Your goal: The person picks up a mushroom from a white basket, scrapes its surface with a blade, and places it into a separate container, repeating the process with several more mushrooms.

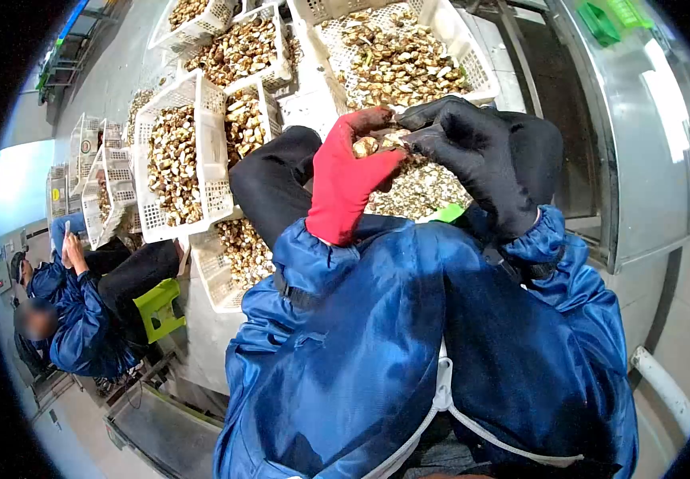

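My left hand [346,174], in a red glove, is curled round a small brown-and-white mushroom piece [365,147] between thumb and fingers. Facing it, my right hand [472,152], in a black glove, has its fingertips pressed round a pale piece [393,139] close to the left fingers. Both hands are over my lap, just below the near edge of a large white crate [484,76] of brown mushrooms [401,68]. Many small pale bits [421,191] lie beneath the hands, beside a bright green edge [448,213].
More white crates of mushrooms stand at the left, one [211,160] beside my knee. A co-worker [89,311] in blue sits at the far left by a green stool [159,310]. A metal cabinet [640,136] stands at the right, with a white pipe [664,389] below.
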Tool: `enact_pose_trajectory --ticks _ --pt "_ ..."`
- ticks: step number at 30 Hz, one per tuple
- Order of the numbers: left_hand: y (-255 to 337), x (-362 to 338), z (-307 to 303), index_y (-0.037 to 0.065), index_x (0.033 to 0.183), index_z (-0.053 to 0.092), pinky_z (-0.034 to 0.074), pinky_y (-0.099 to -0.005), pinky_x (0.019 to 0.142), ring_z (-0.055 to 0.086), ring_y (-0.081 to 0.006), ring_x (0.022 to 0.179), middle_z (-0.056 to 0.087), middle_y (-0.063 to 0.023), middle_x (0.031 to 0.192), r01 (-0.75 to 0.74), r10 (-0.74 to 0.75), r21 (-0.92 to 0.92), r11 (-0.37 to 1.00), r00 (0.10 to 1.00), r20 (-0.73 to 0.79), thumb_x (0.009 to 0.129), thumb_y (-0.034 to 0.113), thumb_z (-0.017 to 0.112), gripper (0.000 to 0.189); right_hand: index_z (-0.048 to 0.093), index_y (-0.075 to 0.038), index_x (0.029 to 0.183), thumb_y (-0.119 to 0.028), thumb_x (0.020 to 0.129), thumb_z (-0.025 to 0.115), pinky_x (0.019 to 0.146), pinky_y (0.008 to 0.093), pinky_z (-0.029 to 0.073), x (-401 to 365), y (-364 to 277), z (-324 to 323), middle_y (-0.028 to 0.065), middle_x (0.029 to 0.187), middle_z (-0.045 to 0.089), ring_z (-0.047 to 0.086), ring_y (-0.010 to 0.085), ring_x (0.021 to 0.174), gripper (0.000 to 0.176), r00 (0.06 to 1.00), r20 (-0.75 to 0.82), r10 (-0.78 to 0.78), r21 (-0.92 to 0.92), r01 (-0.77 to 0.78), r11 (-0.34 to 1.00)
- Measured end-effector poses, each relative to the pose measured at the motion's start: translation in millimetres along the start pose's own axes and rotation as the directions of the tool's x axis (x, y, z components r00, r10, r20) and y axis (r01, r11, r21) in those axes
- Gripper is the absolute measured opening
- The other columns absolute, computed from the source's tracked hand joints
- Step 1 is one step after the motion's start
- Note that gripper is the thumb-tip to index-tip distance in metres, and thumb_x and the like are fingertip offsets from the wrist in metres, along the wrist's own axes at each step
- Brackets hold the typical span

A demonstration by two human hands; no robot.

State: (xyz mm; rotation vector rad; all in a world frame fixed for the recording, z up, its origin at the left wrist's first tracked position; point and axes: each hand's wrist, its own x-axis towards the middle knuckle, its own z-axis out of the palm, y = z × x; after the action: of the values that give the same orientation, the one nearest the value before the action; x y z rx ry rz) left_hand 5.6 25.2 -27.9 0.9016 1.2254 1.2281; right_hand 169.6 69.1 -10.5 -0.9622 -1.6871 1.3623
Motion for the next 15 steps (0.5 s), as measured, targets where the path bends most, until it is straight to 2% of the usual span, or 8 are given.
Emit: enact_pose_trajectory --ticks 2,3,4,9,12,13,14,15 --pt "8 0 -9 0.000 0.103 0.051 0.043 -0.0200 0.049 0.056 -0.0104 0.066 0.061 -0.0111 0.084 0.325 -0.290 -0.255 0.911 0.943 0.165 0.077 0.010 0.060 0.029 0.059 0.000 0.084 -0.009 0.077 0.059 0.073 0.0264 0.044 2 1 0 0.0067 0.086 0.060 0.055 0.0119 0.082 0.012 0.996 0.016 -0.087 -0.027 0.087 0.996" --pt "5 -1 -7 -0.001 0.108 0.049 0.037 -0.0182 0.041 0.052 -0.0082 0.056 0.060 -0.0115 0.078 0.317 -0.239 -0.418 0.851 0.944 0.228 0.081 0.015 0.055 0.032 0.059 0.000 0.085 -0.009 0.077 0.059 0.073 0.0263 0.044 2 -2 0 0.0067 0.086 0.060 0.055 0.0116 0.082 0.012 0.991 0.025 -0.134 -0.076 0.135 0.988" --pt "3 0 -8 -0.001 0.108 0.049 0.037 -0.0180 0.041 0.051 -0.0082 0.055 0.060 -0.0115 0.079 0.323 -0.250 -0.398 0.859 0.942 0.225 0.081 0.014 0.055 0.032 0.059 0.000 0.085 -0.010 0.077 0.058 0.072 0.0262 0.044 3 -5 0 0.0067 0.086 0.060 0.055 0.0113 0.081 0.013 0.983 0.035 -0.179 -0.124 0.182 0.975" --pt "3 2 -12 -0.002 0.106 0.049 0.038 -0.0169 0.041 0.050 -0.0087 0.052 0.061 -0.0124 0.080 0.374 -0.309 -0.412 0.831 0.926 0.218 0.083 0.013 0.053 0.027 0.058 0.000 0.079 -0.011 0.079 0.059 0.076 0.0254 0.044 3 -19 -5 0.0089 0.091 0.060 0.057 0.0134 0.086 0.011 0.968 0.017 0.250 0.261 -0.246 0.934" --pt "8 1 -5 -0.001 0.103 0.050 0.037 -0.0179 0.042 0.051 -0.0086 0.052 0.059 -0.0087 0.077 0.351 -0.318 -0.367 0.861 0.936 0.150 0.082 0.010 0.053 0.024 0.055 0.001 0.074 -0.009 0.077 0.061 0.076 0.0258 0.044 3 -4 2 0.0090 0.092 0.060 0.057 0.0146 0.087 0.012 0.998 0.012 -0.069 0.163 0.066 0.984" --pt "8 1 -1 0.000 0.103 0.050 0.037 -0.0183 0.042 0.051 -0.0086 0.052 0.059 -0.0076 0.076 0.330 -0.316 -0.300 0.895 0.944 0.094 0.081 0.010 0.053 0.024 0.053 0.001 0.072 -0.007 0.076 0.062 0.075 0.0263 0.045 5 3 3 0.0090 0.092 0.060 0.056 0.0161 0.089 0.013 0.980 0.018 -0.197 -0.033 0.197 0.980" --pt "8 1 1 0.000 0.102 0.051 0.037 -0.0187 0.043 0.051 -0.0086 0.053 0.058 -0.0064 0.075 0.311 -0.311 -0.230 0.922 0.950 0.039 0.081 0.010 0.054 0.024 0.052 0.002 0.073 -0.008 0.077 0.061 0.074 0.0262 0.045 4 3 2 0.0082 0.091 0.060 0.057 0.0150 0.087 0.014 0.973 0.030 -0.228 -0.145 0.230 0.962" --pt "7 1 1 0.002 0.100 0.052 0.035 -0.0193 0.043 0.052 -0.0087 0.053 0.057 -0.0040 0.072 0.287 -0.288 -0.189 0.939 0.957 0.024 0.079 0.009 0.055 0.023 0.054 0.001 0.074 -0.008 0.076 0.061 0.073 0.0258 0.045 3 0 2 0.0080 0.090 0.060 0.057 0.0138 0.087 0.012 0.991 0.018 -0.133 -0.061 0.134 0.989"
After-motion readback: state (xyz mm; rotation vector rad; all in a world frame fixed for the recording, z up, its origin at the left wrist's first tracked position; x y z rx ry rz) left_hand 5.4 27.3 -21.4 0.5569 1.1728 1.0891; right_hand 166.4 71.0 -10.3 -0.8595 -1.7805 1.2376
